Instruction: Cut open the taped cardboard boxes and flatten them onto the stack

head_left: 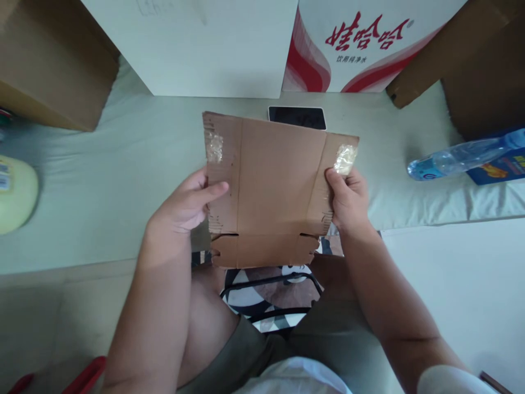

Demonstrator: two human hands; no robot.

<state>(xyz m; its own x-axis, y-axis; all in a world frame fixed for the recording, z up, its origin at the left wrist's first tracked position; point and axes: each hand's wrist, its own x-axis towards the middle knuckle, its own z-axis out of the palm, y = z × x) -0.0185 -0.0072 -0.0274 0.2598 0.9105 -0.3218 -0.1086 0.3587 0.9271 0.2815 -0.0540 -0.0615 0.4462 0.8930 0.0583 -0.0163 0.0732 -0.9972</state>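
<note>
Between my two hands is a flattened piece of brown cardboard [279, 180], creased down both sides, with a narrow slotted flap along its lower edge. Clear tape shows at its upper left and upper right. My left hand [192, 200] grips the left edge, thumb lying on the front face and the other fingers mostly behind. On the right edge, just below the shiny tape, my right hand [348, 197] pinches with the thumb in front. A phone [297, 117] with a dark screen lies beyond the cardboard, its lower part covered by it.
A white box [217, 49] and a red-and-white printed carton [369, 38] stand along the back. Brown cardboard boxes [61, 65] flank them. At right, a clear plastic bottle [463, 157] lies over a blue packet [502, 167]; a pale yellow container [16, 194] is at left.
</note>
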